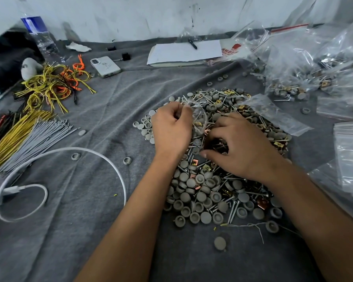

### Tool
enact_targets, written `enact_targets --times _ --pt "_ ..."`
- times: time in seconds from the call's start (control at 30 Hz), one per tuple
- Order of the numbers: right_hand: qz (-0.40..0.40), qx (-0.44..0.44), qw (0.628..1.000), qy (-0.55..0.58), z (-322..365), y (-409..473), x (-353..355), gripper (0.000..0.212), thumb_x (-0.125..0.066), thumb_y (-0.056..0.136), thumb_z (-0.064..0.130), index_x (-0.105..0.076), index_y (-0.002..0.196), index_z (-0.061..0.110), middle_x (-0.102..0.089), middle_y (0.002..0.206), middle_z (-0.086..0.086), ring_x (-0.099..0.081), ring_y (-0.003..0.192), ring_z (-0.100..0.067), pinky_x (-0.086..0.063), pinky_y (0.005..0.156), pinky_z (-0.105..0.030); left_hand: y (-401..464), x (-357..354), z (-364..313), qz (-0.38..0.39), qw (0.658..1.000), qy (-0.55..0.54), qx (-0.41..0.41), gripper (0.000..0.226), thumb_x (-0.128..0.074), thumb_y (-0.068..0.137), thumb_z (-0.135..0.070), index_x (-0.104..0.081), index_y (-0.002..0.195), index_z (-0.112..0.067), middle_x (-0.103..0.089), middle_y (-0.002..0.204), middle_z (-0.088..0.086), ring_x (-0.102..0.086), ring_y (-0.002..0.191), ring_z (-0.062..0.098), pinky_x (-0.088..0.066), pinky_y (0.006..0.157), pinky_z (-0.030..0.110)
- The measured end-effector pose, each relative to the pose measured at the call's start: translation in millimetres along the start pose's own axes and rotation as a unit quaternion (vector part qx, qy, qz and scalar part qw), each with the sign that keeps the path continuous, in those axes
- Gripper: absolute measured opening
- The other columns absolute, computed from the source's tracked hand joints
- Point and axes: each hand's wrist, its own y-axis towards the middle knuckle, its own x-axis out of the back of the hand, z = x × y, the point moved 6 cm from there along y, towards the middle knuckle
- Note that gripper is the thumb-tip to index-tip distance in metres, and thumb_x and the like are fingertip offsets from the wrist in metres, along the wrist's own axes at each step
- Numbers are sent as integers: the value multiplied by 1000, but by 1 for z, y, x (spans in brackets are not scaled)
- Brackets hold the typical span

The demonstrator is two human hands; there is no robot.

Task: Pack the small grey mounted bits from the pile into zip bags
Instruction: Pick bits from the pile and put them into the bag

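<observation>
Grey mounted bits in one pile on the cloth-covered tabletop, two hands at work.
Left hand pinches one zip bag; right hand, fingers curled, picks pieces from the pile.

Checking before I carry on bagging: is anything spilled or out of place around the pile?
Yes. Several grey caps have strayed from the pile onto the grey cloth: two left of it, one toward the person, a few toward the notepad. A thin wire trails from the pile's near edge.
</observation>
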Motion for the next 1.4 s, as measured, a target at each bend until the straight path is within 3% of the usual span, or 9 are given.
enact_targets --times 0.1,0.3,0.63,0.77,0.93,1.07,1.27,1.4 --pt "30 -12 999 -42 4 2 -2 59 -55 78 72 -71 108 25 -53 105 6 -44 113 -17 -51 91 -42 1 1 0 -10 1000 4 -4 38 -58 95 -12 -46 63 6 -43 56 10 -39 56 22 -50 58 55" --pt "38 -12 996 -78 14 4 -5 46 -67 86 59 -68 111 21 -52 104 4 -44 116 -19 -45 96 -37 1 2 -1 -16 1000 17 -10 38 -58 94 -13 -46 63 5 -43 55 7 -38 55 20 -44 55 51" --pt "-46 -11 998 -40 8 2 1 26 -61 99 33 -71 110 12 -60 115 -2 -49 116 -21 -45 97 -37 1 2 0 -9 1000 10 -2 38 -58 96 -11 -48 65 8 -44 57 9 -38 56 21 -44 56 50" --pt "-139 -34 990 10 -3 0 17 20 -65 98 23 -72 107 7 -61 109 -3 -55 107 -22 -49 92 -39 0 0 0 3 1000 12 -7 40 -58 96 -11 -47 58 -7 -44 53 2 -39 53 18 -40 52 41" --pt "-206 -13 977 59 0 -2 24 13 -66 98 16 -71 103 5 -65 102 -6 -59 91 -19 -48 80 -31 -4 -14 -4 77 996 30 -41 42 -61 98 -11 -51 59 -20 -50 49 -10 -45 47 10 -36 47 32" --pt "-220 11 973 76 -1 -3 26 13 -71 95 10 -74 104 2 -71 100 -9 -64 89 -22 -52 79 -33 -9 -20 -9 116 991 11 -68 34 -61 99 -16 -61 65 -9 -55 49 -8 -47 45 6 -37 48 27" --pt "-226 4 968 104 -4 -5 27 18 -77 90 10 -75 107 7 -75 102 -5 -68 92 -17 -56 85 -30 -6 -15 -8 81 994 37 -57 42 -61 98 -16 -49 58 -25 -47 47 -13 -41 46 3 -34 50 24" --pt "-198 8 976 94 -1 -4 24 10 -77 89 16 -71 97 11 -71 95 -1 -62 85 -13 -55 78 -31 -1 -3 -5 11 998 45 -40 42 -59 96 -14 -45 57 -17 -43 51 -6 -36 49 10 -31 50 31"
